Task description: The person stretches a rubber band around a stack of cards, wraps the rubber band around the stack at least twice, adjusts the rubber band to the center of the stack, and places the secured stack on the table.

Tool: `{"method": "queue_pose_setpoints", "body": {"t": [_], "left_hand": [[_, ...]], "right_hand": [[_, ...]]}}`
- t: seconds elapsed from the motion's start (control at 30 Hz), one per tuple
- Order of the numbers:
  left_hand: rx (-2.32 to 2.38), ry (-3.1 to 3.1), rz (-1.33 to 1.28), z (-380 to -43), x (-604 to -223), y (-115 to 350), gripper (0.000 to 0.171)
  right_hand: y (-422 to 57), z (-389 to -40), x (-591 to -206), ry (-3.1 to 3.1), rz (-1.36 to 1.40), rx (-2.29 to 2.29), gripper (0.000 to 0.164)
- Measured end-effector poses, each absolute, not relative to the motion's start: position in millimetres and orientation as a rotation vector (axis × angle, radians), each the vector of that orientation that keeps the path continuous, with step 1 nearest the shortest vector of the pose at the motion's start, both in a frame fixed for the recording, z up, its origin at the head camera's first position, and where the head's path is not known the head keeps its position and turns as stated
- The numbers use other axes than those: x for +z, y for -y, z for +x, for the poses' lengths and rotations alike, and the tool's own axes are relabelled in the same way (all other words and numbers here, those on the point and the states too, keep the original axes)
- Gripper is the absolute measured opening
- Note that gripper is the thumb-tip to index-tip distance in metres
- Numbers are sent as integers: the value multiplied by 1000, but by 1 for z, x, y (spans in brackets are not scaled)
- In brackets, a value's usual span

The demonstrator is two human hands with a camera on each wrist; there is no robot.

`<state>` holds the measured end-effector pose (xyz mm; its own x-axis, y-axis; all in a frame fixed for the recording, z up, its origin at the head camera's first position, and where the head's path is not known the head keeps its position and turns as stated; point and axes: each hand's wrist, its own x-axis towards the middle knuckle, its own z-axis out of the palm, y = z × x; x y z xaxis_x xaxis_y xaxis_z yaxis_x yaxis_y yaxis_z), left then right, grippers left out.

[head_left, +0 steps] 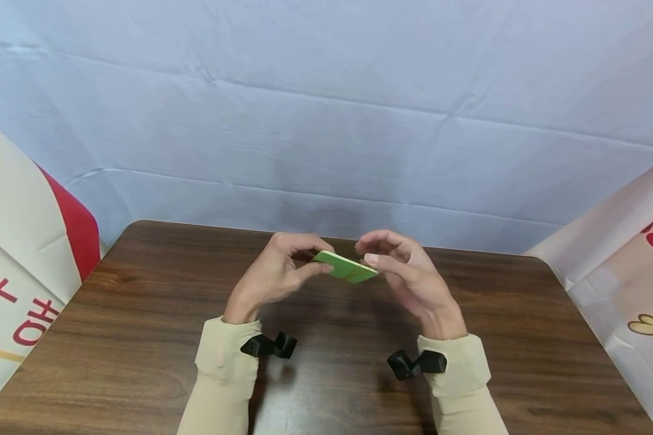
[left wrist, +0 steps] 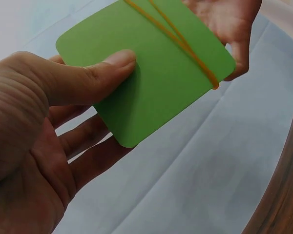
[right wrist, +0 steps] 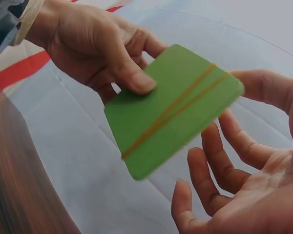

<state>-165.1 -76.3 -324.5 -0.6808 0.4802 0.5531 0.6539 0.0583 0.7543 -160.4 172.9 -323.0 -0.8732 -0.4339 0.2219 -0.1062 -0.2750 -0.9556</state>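
A pale blue cloth backdrop [head_left: 326,121] hangs behind a dark wooden table [head_left: 168,338] with rounded far corners, and printed banners flank it: the left banner [head_left: 22,241] carries red characters and a red stripe, the right banner [head_left: 604,314] red lettering and a cartoon drawing. Two forearms in cream sleeves [head_left: 223,386] reach in from the near side, each with a small black device [head_left: 269,345] at the wrist. Both hands are raised above the tabletop, bent inward so that they face each other.

Between them, a green card [head_left: 340,266] is held in the air, tilted. The left hand [head_left: 272,272] pinches one end of it, thumb flat on the green face and fingers behind. The right hand [head_left: 413,278] is at the other end, its fingers apart and softly curved; its thumb is at the card's corner, but whether it has any hold there cannot be told.

The head view shows the card foreshortened, with a pale edge. Both wrist views show its face broadly, along with an orange band [left wrist: 201,66] whose two strands cross it in a narrow V. Only the right wrist view lays out the right palm and all four curved fingers beneath the card's edge.
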Motion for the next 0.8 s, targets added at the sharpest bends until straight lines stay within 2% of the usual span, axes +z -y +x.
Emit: {"method": "queue_pose_setpoints", "body": {"t": [0.27, 0.5, 0.8], "left_hand": [[-1666, 2228, -1100, -164, -324, 77, 17], [-1706, 2260, -981, -163, -323, 78, 17], [-1817, 2221, -917, -165, -326, 74, 16]], "right_hand": [[-175, -159, -321, -1809, -748, -2281, 24], [-174, -156, -316, -2121, -747, -2238, 14], [-170, -154, -314, -2372, -678, -2133, 16]]}}
